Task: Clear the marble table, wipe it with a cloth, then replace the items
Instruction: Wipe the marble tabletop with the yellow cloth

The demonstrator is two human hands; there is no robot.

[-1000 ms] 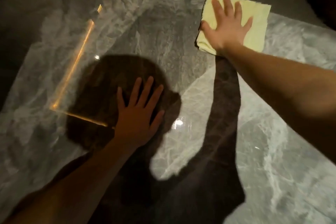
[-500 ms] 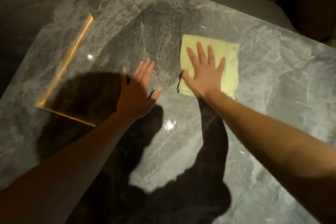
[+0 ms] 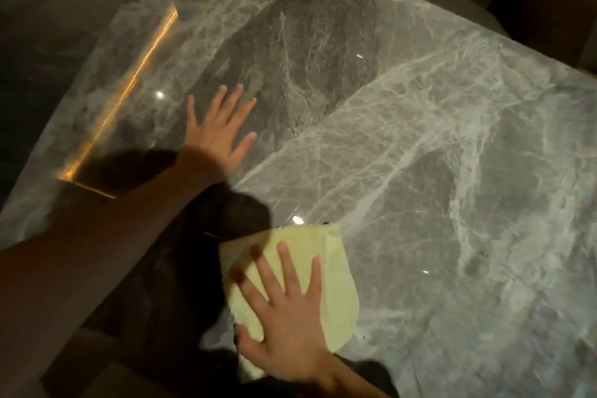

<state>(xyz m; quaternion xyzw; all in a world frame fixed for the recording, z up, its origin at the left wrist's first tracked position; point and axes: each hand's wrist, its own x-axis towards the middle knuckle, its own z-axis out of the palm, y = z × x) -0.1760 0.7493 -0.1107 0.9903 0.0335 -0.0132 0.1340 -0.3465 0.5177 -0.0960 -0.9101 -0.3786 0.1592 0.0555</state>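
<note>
— How was the right hand (image 3: 287, 329) seen?

— It was spread wide, palm down, fingers splayed, and was pressed flat on a pale yellow cloth (image 3: 326, 271); nothing was gripped.

— And the left hand (image 3: 219, 129)?

— It was likewise opened wide and laid flat on the marble table (image 3: 436, 145), well apart from the cloth.

— How was the cloth placed?

— It was lying near the table's near edge, folded, soft and nubbly, its long axis running away from the person.

— The surface?

— Glossy grey stone, white-veined, was seen, with light spots reflected.

One head-worn camera looks steeply down and forward, close over the marble table (image 3: 420, 139), its far edge in view.
</note>
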